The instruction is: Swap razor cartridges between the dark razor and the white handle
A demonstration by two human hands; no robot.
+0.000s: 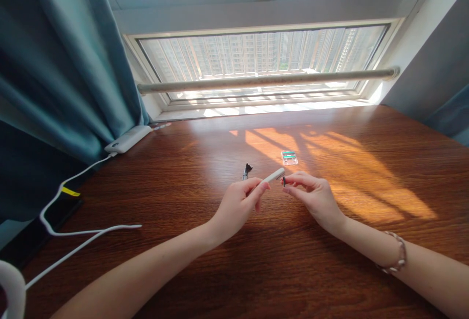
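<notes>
My left hand [238, 206] is closed round the handle of a small white brush [274, 175], whose short dark bristles point down and to the right. Between the thumb and fingertips of my right hand [320, 202] is a small dark piece [284, 181], perhaps a razor head; the fingers partly hide it. The bristles are right beside this piece, and I cannot tell whether they touch. Just beyond my left hand lies a dark, silvery razor-like handle [247, 170], its near end hidden by the hand. A clear plastic case [289, 158] with teal strips lies beyond my right hand.
The brown wooden table [183, 270] reaches to a window with a metal rail [264, 81] across it. On the left, a white box-shaped device [130, 139] with a white cable [71, 234] lies by a blue curtain [76, 55]. A white curved object [12, 287] stands at the lower left.
</notes>
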